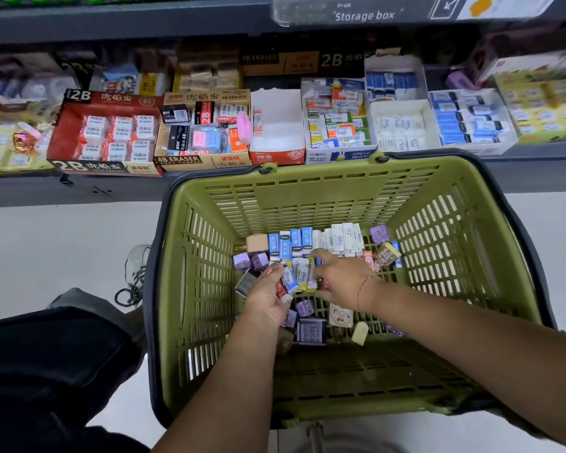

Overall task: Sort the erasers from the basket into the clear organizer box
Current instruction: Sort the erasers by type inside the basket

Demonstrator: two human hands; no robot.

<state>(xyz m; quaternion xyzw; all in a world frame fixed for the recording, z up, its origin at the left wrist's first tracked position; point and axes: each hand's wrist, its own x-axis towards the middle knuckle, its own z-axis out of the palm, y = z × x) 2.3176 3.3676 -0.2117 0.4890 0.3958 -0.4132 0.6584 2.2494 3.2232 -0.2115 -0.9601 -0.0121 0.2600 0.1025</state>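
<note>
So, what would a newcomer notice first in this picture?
Probably the olive-green basket in the middle, with a heap of small erasers on its floor. Both hands are inside it: the left hand grips a few erasers, the right hand reaches onto the heap. Behind it stands a row of open eraser boxes, the red 2B box at the left.

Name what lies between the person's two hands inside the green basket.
In the head view, a blue-and-white eraser and a white eraser fill the gap between the left hand and right hand.
</note>
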